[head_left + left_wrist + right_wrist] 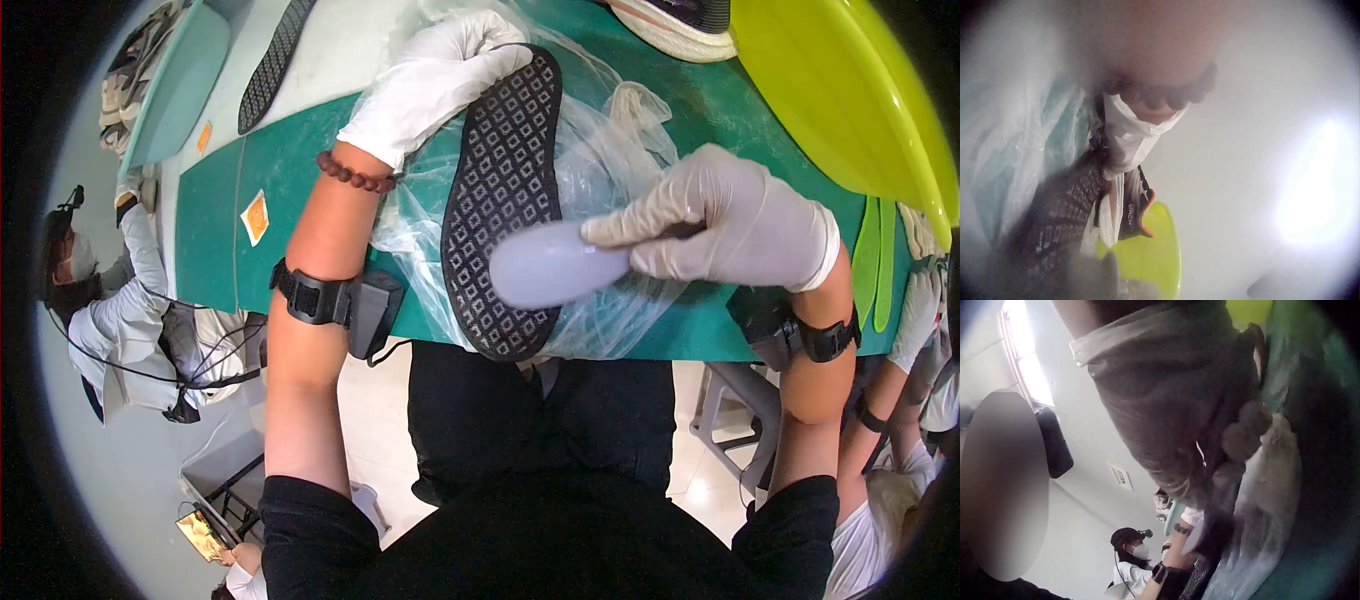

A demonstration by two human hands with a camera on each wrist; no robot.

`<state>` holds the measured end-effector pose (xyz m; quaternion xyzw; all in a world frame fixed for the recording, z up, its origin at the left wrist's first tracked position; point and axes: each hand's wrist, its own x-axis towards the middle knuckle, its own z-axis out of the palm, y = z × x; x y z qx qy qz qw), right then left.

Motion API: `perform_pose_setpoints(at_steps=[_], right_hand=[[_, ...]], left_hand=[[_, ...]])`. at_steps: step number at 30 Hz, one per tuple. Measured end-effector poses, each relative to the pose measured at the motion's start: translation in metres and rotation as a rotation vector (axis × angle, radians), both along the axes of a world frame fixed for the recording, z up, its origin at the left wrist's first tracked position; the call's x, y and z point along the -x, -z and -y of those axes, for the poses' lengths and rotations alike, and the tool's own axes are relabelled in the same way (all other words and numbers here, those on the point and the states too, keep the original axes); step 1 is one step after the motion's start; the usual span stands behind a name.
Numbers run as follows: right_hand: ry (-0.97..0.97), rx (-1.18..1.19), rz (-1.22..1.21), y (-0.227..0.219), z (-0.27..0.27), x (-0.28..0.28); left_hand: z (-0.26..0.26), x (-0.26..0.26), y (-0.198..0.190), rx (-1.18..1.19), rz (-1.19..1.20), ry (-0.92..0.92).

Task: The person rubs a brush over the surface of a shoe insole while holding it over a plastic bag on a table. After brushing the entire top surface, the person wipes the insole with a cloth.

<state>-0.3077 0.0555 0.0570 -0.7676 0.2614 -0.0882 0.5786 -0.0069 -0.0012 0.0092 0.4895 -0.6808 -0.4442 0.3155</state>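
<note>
A long black shoe sole [500,190] with a pale diamond pattern lies lengthwise over crumpled clear plastic [610,170] in the head view. My gloved left hand [435,85] pinches its far end, thumb on the patterned face. In my gloved right hand [735,220] is a smooth, pale oval plastic piece [545,268], pinched at one end between thumb and fingers. Its rounded free end overlaps the near half of the sole. The left wrist view catches the sole [1054,219] blurred beneath the left glove [1129,140]. Dark and close, the right glove [1166,406] fills much of the right wrist view.
A yellow-green basin [850,90] stands at the far right, beside a shoe [680,25]. Another dark sole [272,70] lies on a white surface at far left, near a teal basin [185,85]. A small orange-and-white packet [256,218] rests on the green table [210,215]. Other people work on both sides.
</note>
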Motion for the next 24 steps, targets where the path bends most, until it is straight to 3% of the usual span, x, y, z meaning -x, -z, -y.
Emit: perform_pose_setpoints(at_steps=[2,5,7,10,14,18,19,22,24], right_hand=[[-0.022,-0.06,-0.031,-0.004,-0.002,-0.002],[0.162,-0.05,-0.11,-0.003,0.0,-0.003],[0.153,-0.052,-0.157,-0.001,0.001,0.0],[-0.066,0.049,0.005,0.005,-0.002,0.001],[0.221,-0.104,-0.185,-0.018,-0.003,-0.009],[-0.025,0.024,0.009,0.0,-0.001,0.0],[-0.076,-0.046,-0.141,-0.015,-0.002,-0.002],[0.016,0.078,-0.013,-0.006,-0.003,-0.006],[0.15,0.024,-0.078,-0.011,-0.004,-0.005]], left_hand=[[-0.002,0.001,-0.003,0.002,0.0,0.014],[-0.006,0.005,-0.006,0.002,0.025,-0.017],[-0.004,0.001,-0.004,0.002,0.028,-0.009],[-0.001,-0.001,-0.003,0.073,0.09,0.014],[-0.004,0.002,-0.002,0.03,0.017,-0.014],[-0.002,0.002,-0.001,0.03,0.037,-0.005],[0.0,0.001,-0.001,0.063,0.082,0.003],[0.0,-0.002,-0.002,0.068,0.116,0.011],[-0.001,0.0,-0.001,0.057,0.11,0.006]])
